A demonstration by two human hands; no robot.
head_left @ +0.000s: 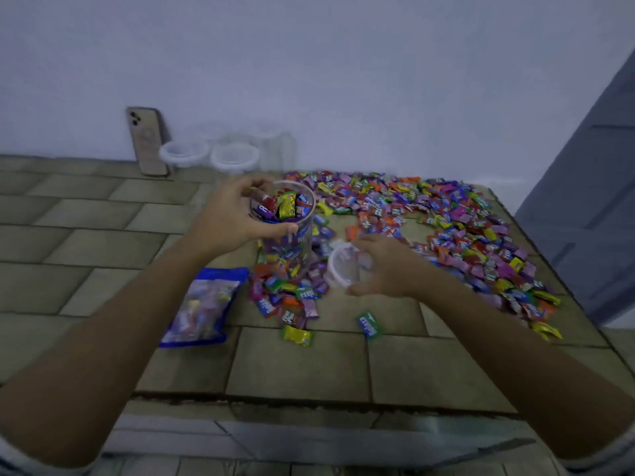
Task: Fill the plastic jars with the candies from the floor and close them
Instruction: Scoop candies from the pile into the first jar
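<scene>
Jar (287, 235) full of candies, upright on floor (103, 235), L hand (233, 214) gripping rim. R hand (381, 266) holds clear lid (343, 266) beside it w/ curled fingers.

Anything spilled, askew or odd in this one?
Mostly expected: the candies strewn on the floor are the task's supply. One oddity: in the jar gripped by the left hand, a yellow wrapper stands on end at the rim, which may obstruct the lid the right hand holds.

Phone (147, 142) leaning upright against wall (309, 63); blue packet (202, 310) flat on floor tiles (86, 235); grey door (591, 201) right.
</scene>
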